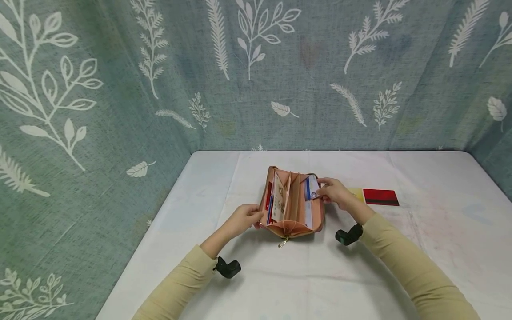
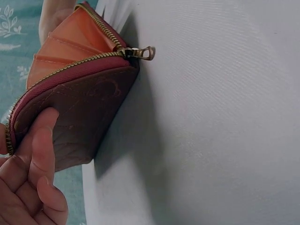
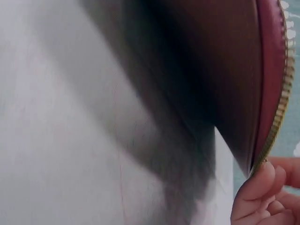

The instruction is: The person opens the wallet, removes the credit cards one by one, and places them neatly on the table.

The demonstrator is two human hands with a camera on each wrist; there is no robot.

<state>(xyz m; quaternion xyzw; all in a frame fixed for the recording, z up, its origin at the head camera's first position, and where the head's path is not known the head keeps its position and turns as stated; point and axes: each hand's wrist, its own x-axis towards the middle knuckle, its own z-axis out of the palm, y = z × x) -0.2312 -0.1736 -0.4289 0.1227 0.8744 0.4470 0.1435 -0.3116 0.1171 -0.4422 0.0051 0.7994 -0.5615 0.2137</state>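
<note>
A zip-around wallet (image 1: 294, 226) stands unzipped on the table, its pink-orange inner compartments fanned apart. My left hand (image 1: 246, 218) grips its left edge; in the left wrist view, fingers (image 2: 44, 145) lie against the dark quilted outside. At the opposite edge, my right hand (image 1: 334, 192) pinches the zipper rim between thumb (image 3: 265, 178) and fingers, with fingertips over a blue-and-white card (image 1: 311, 184) in the right-hand pocket. Several cards and a cream printed paper (image 1: 278, 198) stick up in the left compartments. A brass zipper pull (image 2: 145, 53) hangs at the near end.
Right of the wallet, a red card (image 1: 381, 197) with a dark stripe lies flat beside a yellow card (image 1: 357, 194), partly covered by my right wrist. White cloth (image 1: 280, 284) covers the table. A green leaf-patterned curtain (image 1: 248, 111) hangs behind and to the left.
</note>
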